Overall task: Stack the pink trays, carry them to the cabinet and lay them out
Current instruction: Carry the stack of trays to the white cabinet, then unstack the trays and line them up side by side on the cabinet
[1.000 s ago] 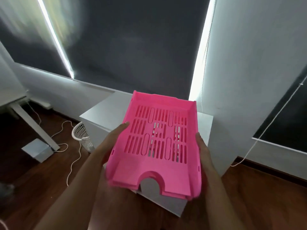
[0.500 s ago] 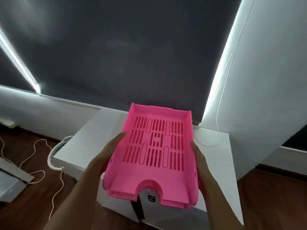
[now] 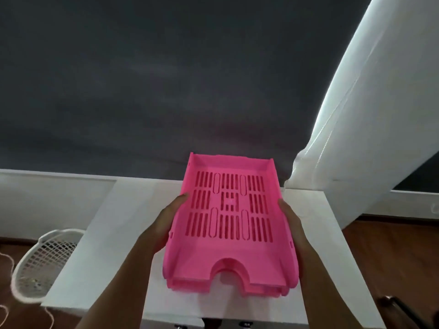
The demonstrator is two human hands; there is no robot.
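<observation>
Pink trays (image 3: 230, 224), nested in a stack, are being held over the white cabinet (image 3: 114, 233). At least two layers are showing at the near edge of the stack, around the arched cut-out; the exact count cannot be told. The slotted floor of the top tray is facing up, near end tilting slightly down toward the camera.

Left hand (image 3: 164, 224) is gripping the left wall of the stack, thumb lying along the rim, fingers hidden underneath. Right hand (image 3: 292, 222) is gripping the right wall the same way, thumb on the rim, fingers out of sight below. Both forearms are reaching in from the bottom of the view, bare.

Whether the stack is touching the cabinet top or hanging just above it cannot be told; the far end is sitting over the back edge of the cabinet, close to the dark roller blind (image 3: 166, 79) behind it.

Relative to the cabinet: a white mesh basket (image 3: 40, 260) is standing on the floor just beside its left side, with a pale cord (image 3: 7, 262) trailing on the brown wooden floor (image 3: 392, 252) near it. A white column (image 3: 370, 115) is rising at the cabinet's back right corner, bright light leaking along its edge.
</observation>
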